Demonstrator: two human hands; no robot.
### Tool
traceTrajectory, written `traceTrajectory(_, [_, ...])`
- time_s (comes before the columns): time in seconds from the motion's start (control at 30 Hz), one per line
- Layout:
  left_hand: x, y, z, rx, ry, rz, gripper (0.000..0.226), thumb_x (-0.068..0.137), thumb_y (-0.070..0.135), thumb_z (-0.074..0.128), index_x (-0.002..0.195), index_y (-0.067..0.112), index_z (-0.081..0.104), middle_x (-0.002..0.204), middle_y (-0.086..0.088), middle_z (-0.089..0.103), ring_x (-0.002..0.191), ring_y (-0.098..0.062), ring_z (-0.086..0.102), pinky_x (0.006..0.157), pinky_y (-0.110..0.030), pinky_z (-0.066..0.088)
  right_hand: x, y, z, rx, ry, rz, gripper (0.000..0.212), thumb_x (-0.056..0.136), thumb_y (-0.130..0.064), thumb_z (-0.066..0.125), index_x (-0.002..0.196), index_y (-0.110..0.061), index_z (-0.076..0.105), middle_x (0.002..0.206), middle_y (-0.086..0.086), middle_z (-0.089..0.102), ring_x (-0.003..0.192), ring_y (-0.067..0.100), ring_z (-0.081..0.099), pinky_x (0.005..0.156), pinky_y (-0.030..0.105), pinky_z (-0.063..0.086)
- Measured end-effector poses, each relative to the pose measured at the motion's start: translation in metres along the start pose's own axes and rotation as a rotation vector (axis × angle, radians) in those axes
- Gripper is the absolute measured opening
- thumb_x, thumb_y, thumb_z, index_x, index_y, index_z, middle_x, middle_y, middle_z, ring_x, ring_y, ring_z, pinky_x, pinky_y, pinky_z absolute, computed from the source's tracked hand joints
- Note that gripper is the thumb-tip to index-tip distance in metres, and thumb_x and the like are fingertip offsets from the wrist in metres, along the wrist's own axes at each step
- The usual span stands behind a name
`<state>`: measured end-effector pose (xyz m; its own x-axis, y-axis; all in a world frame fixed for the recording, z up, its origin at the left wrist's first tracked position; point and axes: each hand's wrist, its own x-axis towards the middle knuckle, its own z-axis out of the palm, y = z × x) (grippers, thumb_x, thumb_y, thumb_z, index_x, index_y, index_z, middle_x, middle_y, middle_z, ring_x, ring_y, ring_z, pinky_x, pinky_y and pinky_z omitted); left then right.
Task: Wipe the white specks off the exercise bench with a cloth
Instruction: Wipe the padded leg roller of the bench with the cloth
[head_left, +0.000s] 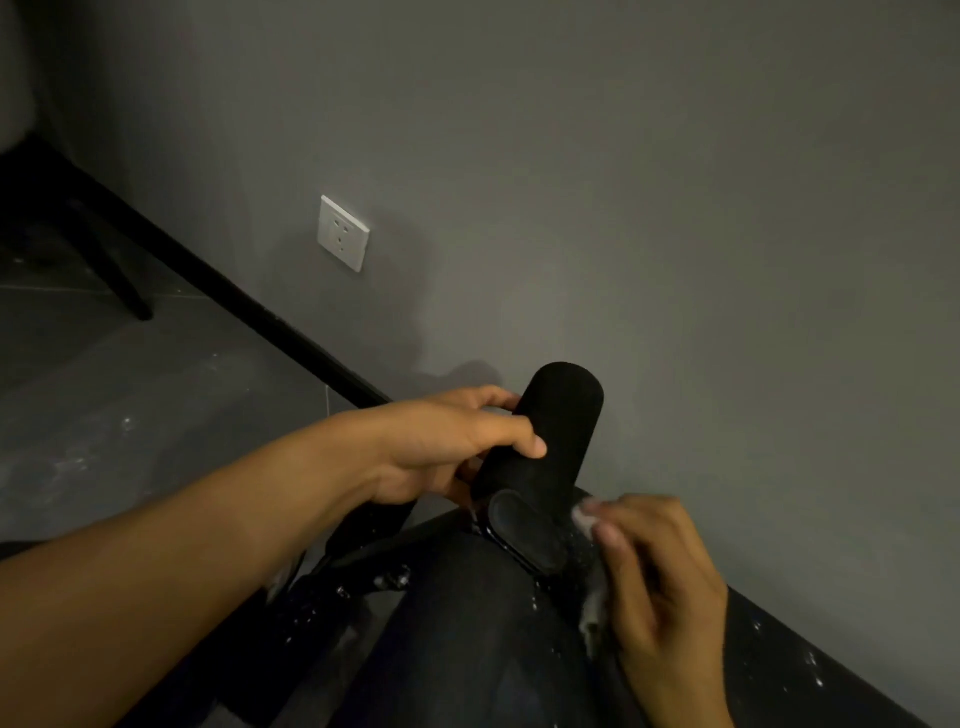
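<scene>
Grey wall (623, 182) fills most of the view, and a speckled grey floor (156, 389) is seen below it, parted from it by a black skirting board (260, 312). Against these the black exercise bench (467, 649) is seen from above, its padded top running down and away from both grips. Its foam roller (550, 431) stands up at the far end. The roller is gripped by the left hand (447, 441), fingers curled behind it and the thumb laid across the front.

Just beside and below that grip, the right hand (660, 582) is blurred. Its fingers appear to be curled round a pale cloth (586, 517), which is pressed to the bench edge next to the roller's base. White specks (535, 603) are scattered on the dark surface just inside the cloth grip, and more are seen on the frame under the left wrist.

Several faults may be expected from here. Specks could be smeared, not lifted, if the cloth is dragged while loaded. They could also be pushed into the seam beneath the roller. The roller might turn if the steadying grip is loosened, so that the wiping pressure is lost.
</scene>
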<state>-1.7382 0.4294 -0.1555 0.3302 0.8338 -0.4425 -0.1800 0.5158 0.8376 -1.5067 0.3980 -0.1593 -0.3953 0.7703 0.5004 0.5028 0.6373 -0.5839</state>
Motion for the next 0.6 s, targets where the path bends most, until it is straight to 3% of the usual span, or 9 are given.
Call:
traceTrajectory(0.13, [0.002, 0.0, -0.001, 0.008, -0.021, 0.001, 0.062, 0.074, 0.025, 0.075, 0.133, 0.026, 0.056, 0.127, -0.015, 0.066, 0.104, -0.027, 0.066, 0.087, -0.044, 0.054, 0.011, -0.015, 0.014, 0.077, -0.001, -0.066, 0.02, 0.099, -0.022, 0.057, 0.108, -0.013, 0.074, 0.106, -0.006, 0.064, 0.095, 0.012, 0.066, 0.08, 0.021, 0.049])
traceTrajectory(0.27, [0.0, 0.0, -0.002, -0.015, -0.041, -0.003, 0.043, 0.09, 0.02, 0.072, 0.13, 0.027, 0.058, 0.127, -0.012, 0.068, 0.103, -0.025, 0.066, 0.089, -0.043, 0.053, 0.002, -0.009, 0.013, 0.086, -0.023, -0.048, 0.019, 0.101, -0.028, 0.054, 0.112, -0.024, 0.07, 0.107, -0.006, 0.065, 0.098, 0.012, 0.066, 0.081, 0.022, 0.05])
traceTrajectory(0.37, [0.001, -0.001, -0.006, -0.048, -0.085, -0.022, 0.062, 0.076, 0.026, 0.076, 0.135, 0.021, 0.056, 0.125, -0.013, 0.064, 0.107, -0.027, 0.061, 0.09, -0.043, 0.051, 0.022, -0.014, 0.01, 0.059, -0.015, -0.001, 0.016, 0.099, -0.024, 0.056, 0.107, -0.028, 0.069, 0.105, -0.012, 0.065, 0.1, 0.007, 0.065, 0.085, 0.016, 0.048])
traceTrajectory(0.47, [0.002, -0.002, -0.008, -0.122, -0.134, -0.04, 0.07, 0.07, 0.012, 0.068, 0.138, 0.01, 0.053, 0.126, -0.016, 0.06, 0.119, -0.033, 0.057, 0.111, -0.053, 0.04, 0.049, -0.014, 0.013, 0.065, 0.038, 0.107, 0.012, 0.101, -0.024, 0.059, 0.105, -0.025, 0.071, 0.103, -0.011, 0.066, 0.099, 0.005, 0.064, 0.083, 0.014, 0.047])
traceTrajectory(0.53, [0.003, -0.004, -0.008, -0.159, -0.103, -0.038, 0.063, 0.07, 0.004, 0.066, 0.132, 0.016, 0.058, 0.132, -0.019, 0.063, 0.128, -0.037, 0.057, 0.117, -0.058, 0.033, 0.053, -0.013, 0.014, 0.087, 0.006, 0.108, 0.014, 0.101, -0.02, 0.06, 0.105, -0.019, 0.073, 0.102, -0.007, 0.067, 0.098, 0.008, 0.065, 0.082, 0.016, 0.048])
traceTrajectory(0.6, [0.003, -0.005, -0.007, -0.161, -0.069, -0.049, 0.07, 0.067, 0.002, 0.069, 0.133, 0.024, 0.056, 0.14, -0.024, 0.059, 0.13, -0.039, 0.056, 0.116, -0.062, 0.034, 0.037, -0.014, 0.014, 0.146, -0.058, 0.05, 0.014, 0.101, -0.017, 0.06, 0.103, -0.014, 0.073, 0.101, -0.003, 0.068, 0.097, 0.012, 0.067, 0.082, 0.019, 0.048])
